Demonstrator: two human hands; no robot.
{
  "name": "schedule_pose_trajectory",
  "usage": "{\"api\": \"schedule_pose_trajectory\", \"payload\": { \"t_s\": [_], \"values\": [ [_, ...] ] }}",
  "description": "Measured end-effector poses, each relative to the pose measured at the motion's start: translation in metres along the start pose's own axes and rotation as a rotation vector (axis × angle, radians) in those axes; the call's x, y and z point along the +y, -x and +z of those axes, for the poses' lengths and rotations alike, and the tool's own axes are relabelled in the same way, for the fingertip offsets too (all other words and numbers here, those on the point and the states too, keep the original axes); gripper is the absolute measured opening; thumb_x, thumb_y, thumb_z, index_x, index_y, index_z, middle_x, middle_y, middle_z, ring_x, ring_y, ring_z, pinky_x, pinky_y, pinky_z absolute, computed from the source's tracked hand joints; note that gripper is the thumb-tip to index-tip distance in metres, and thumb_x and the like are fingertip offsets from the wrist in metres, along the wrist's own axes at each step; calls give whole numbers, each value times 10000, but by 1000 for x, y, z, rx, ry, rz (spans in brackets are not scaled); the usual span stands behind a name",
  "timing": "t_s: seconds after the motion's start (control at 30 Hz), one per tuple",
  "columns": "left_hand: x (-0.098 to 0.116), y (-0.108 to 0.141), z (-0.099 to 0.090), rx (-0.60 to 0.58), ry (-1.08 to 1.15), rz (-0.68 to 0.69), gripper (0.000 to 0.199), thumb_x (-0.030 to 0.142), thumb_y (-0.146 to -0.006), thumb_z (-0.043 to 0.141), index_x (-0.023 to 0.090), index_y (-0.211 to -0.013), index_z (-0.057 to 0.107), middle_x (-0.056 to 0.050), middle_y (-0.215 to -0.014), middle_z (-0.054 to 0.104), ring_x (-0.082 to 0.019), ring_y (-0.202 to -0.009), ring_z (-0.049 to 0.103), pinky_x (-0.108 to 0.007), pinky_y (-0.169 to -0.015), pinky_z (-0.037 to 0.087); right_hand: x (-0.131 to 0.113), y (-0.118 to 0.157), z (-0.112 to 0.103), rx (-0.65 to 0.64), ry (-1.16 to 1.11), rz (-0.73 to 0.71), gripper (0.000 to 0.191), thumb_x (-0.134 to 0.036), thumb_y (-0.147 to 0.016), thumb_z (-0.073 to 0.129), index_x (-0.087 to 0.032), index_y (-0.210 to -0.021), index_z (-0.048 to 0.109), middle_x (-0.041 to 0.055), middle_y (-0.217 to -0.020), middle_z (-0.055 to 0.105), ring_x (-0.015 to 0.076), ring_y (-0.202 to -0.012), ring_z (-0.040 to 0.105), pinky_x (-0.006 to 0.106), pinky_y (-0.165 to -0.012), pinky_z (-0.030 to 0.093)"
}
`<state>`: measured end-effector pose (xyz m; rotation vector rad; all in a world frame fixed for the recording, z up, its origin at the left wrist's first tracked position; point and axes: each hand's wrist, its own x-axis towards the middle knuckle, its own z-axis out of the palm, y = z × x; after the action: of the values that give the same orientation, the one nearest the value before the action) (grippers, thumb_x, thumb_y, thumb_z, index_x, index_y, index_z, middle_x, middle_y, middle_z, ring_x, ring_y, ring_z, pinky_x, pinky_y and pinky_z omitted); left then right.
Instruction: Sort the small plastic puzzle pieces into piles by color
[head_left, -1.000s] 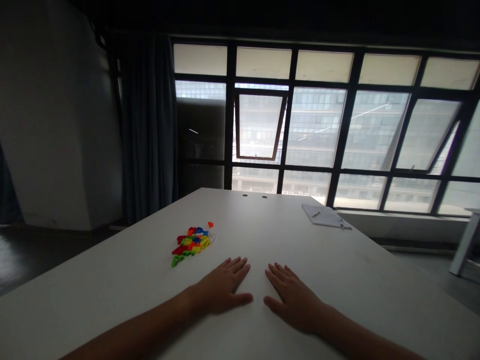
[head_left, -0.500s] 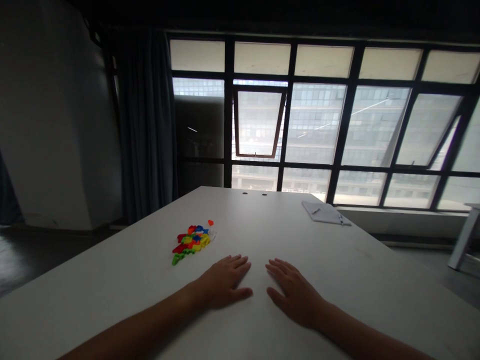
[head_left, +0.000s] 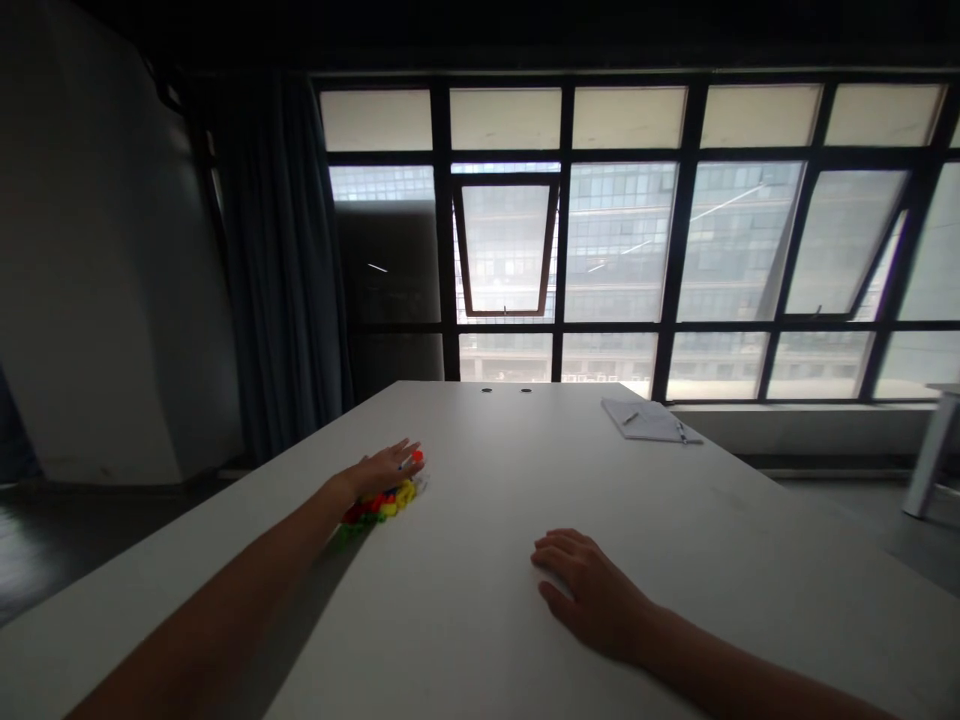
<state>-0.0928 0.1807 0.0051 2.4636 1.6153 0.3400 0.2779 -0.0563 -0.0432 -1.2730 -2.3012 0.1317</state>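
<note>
Left hand (head_left: 382,470) is lying over the far end of a pile of small plastic bricks (head_left: 379,505), fingers spread and pointing toward the far left; a blue bit shows by the fingertips, but can't tell if the hand has hold of any piece. Pile is red, yellow, green and blue, is sitting partly under that palm, and is lying near the left edge of the white table (head_left: 465,630). Right hand (head_left: 592,590) is resting palm-down on the tabletop at lower centre-right, fingers loosely curled, holding nothing, well apart from the left hand and the bricks. Table's left edge is running diagonally from upper centre to lower left, and its right edge is dropping toward lower right. Two small holes (head_left: 506,390) are sitting by the far edge. Notepad (head_left: 649,421) is lying near the far right corner with a pen (head_left: 631,418) on top; any writing on it is too small to read. Dark curtain (head_left: 281,270) is hanging at upper left, beside a large steel-framed window (head_left: 622,240) spanning the far wall.
</note>
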Motion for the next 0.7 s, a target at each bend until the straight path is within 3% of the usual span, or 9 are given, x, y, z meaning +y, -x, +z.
{"api": "schedule_pose_trajectory", "payload": {
  "t_s": [0.07,0.17,0.33,0.4,0.53,0.7],
  "values": [
    [-3,-7,7,-30,-28,-28,777,714,-937,406,252,-1562,400,-183,-1627,345,-444,-1502,278,-756,-1119,224,0,0,0,-5,-6,4,331,-236,-923,583,-185,-1229,699,124,-1300,691,287,-1245,595,497,-1121,438],
    [-4,-14,15,-63,-35,-38,820,751,-923,367,230,-1553,420,-185,-1628,342,-449,-1505,269,-757,-1123,221,-1,1,0,-13,-15,14,333,-240,-922,583,-184,-1229,700,123,-1302,689,284,-1245,594,487,-1123,434],
    [-19,-17,8,-119,169,-76,909,857,-861,274,219,-1435,575,-157,-1507,534,-376,-1360,522,-524,-1114,436,-1,2,-1,-43,-28,36,347,-272,-947,556,-186,-1254,694,128,-1335,671,292,-1274,576,493,-1114,438],
    [-28,-10,3,-127,207,-74,914,869,-851,266,216,-1377,627,-151,-1451,590,-357,-1299,577,-481,-1098,463,-1,2,-1,-56,-31,43,355,-287,-952,552,-188,-1263,693,131,-1346,666,300,-1290,566,505,-1120,432],
    [-36,11,2,-28,214,32,871,849,-873,252,240,-1359,642,-125,-1474,576,-339,-1366,509,-496,-1176,364,0,2,-1,-71,-32,55,369,-304,-958,544,-192,-1279,688,133,-1363,658,311,-1309,555,516,-1126,428],
    [-18,21,15,42,162,102,867,799,-926,215,198,-1404,616,-163,-1523,514,-365,-1425,434,-554,-1205,296,1,2,0,-58,-48,45,379,-304,-949,544,-202,-1290,675,133,-1346,664,309,-1290,563,513,-1121,435]
  ]
}}
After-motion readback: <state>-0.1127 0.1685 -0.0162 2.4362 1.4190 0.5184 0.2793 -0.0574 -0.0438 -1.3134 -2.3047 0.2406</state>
